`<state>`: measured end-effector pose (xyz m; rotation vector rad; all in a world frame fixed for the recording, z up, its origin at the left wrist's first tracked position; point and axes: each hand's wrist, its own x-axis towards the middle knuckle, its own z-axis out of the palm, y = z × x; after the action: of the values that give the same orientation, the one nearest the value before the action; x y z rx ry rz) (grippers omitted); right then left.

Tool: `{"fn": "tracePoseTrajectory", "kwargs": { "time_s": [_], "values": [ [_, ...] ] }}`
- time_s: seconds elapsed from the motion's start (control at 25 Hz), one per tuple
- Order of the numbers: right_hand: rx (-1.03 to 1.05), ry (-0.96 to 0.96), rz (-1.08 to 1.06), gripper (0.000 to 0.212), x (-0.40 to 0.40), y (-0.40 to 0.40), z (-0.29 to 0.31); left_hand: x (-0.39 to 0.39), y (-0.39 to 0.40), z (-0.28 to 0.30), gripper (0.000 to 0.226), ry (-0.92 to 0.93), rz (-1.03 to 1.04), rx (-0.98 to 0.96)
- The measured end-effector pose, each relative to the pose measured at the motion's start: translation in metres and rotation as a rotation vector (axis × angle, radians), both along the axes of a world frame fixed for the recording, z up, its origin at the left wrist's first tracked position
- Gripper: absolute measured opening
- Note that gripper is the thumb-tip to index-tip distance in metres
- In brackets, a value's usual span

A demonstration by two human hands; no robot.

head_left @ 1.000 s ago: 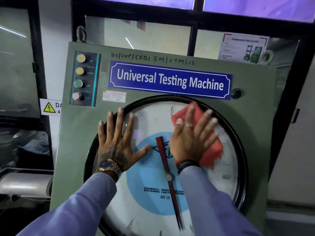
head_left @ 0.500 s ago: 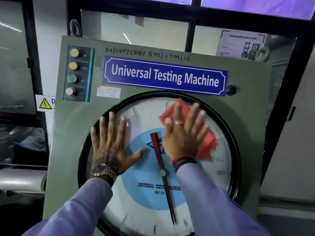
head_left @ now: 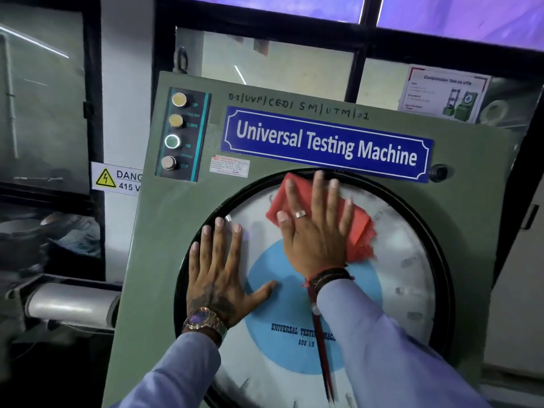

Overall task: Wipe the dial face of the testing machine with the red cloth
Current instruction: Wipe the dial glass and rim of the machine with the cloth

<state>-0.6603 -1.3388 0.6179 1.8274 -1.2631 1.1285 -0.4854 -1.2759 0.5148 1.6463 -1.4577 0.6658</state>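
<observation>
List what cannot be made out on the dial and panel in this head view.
- Dial face: top centre hidden under the red cloth and right hand; left part under the left hand; bottom cut off by the frame edge.
- Scale numerals: blurred, unreadable.
- Red pointer: upper part hidden by the right sleeve.
- White label and poster: fine print too small.
- Danger sign: right part behind the cabinet.

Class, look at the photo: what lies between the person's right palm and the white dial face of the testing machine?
In the head view, the folded red cloth lies between the right hand and the round white dial face.
</observation>
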Motion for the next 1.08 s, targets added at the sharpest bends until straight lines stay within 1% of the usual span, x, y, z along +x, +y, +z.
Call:
{"fn": "tracePoseTrajectory", "kwargs": {
  "time_s": [0.04,0.08,0.12,0.2,0.24,0.28,0.32,0.4,0.44,0.48,0.52,0.6,0.64,0.68,0.72,0.84,0.88,0.92,0.96,1.04,1.08],
  "values": [
    [-0.014,0.114,0.023,0.066,0.0,-0.001,0.0,0.002,0.003,-0.004,0.131,0.005,-0.002,0.007],
    [-0.022,0.144,0.019,0.066,-0.007,-0.003,0.001,0.005,0.006,-0.008,0.132,0.006,-0.006,0.016],
    [-0.004,0.071,-0.007,0.066,-0.018,-0.006,0.002,0.008,0.008,-0.011,0.132,0.005,-0.01,0.026],
    [0.061,-0.277,-0.078,0.066,-0.036,-0.006,0.005,0.011,0.013,-0.017,0.132,0.015,-0.013,0.038],
    [0.079,-0.378,-0.103,0.066,-0.035,-0.004,0.005,0.011,0.014,-0.02,0.132,0.023,-0.007,0.036],
    [0.082,-0.363,-0.111,0.067,-0.026,0.0,0.004,0.011,0.014,-0.021,0.132,0.027,-0.004,0.033],
    [0.069,-0.245,-0.086,0.067,-0.013,0.003,0.002,0.011,0.013,-0.022,0.133,0.03,-0.004,0.03],
    [0.024,0.104,0.024,0.067,0.01,0.011,-0.008,0.01,0.012,-0.023,0.134,0.028,-0.003,0.018],
    [0.006,0.21,0.064,0.067,0.009,0.012,-0.01,0.008,0.012,-0.023,0.134,0.027,0.004,0.012],
    [-0.005,0.237,0.067,0.067,0.003,0.009,-0.007,0.006,0.011,-0.022,0.134,0.028,0.009,0.013],
    [0.005,0.172,0.039,0.066,-0.005,0.005,-0.002,0.005,0.011,-0.02,0.135,0.027,0.009,0.02],
    [0.051,-0.181,-0.04,0.065,-0.017,0.0,0.008,0.004,0.011,-0.019,0.135,0.028,0.01,0.026],
    [0.066,-0.324,-0.067,0.064,-0.012,0.0,0.009,0.004,0.012,-0.019,0.135,0.033,0.018,0.025],
    [0.06,-0.353,-0.092,0.064,-0.003,0.002,0.007,0.004,0.011,-0.019,0.135,0.035,0.022,0.02],
    [0.036,-0.278,-0.078,0.064,0.009,0.005,0.002,0.004,0.01,-0.018,0.135,0.039,0.02,0.012],
    [-0.043,0.234,0.111,0.066,0.027,0.011,-0.015,0.004,0.011,-0.021,0.134,0.051,0.013,-0.009],
    [-0.067,0.331,0.132,0.066,0.019,0.005,-0.01,0.003,0.012,-0.02,0.134,0.052,0.015,-0.007],
    [-0.083,0.349,0.117,0.066,0.008,-0.001,-0.003,0.002,0.013,-0.019,0.134,0.047,0.017,0.004],
    [-0.076,0.254,0.087,0.065,-0.001,-0.004,0.004,0.002,0.014,-0.02,0.134,0.048,0.021,0.012],
    [-0.023,-0.092,0.001,0.064,-0.007,-0.006,0.008,0.004,0.013,-0.022,0.134,0.061,0.035,0.003],
    [0.005,-0.166,-0.028,0.064,-0.004,-0.002,0.006,0.003,0.012,-0.022,0.134,0.067,0.038,0.001]
  ]
}}
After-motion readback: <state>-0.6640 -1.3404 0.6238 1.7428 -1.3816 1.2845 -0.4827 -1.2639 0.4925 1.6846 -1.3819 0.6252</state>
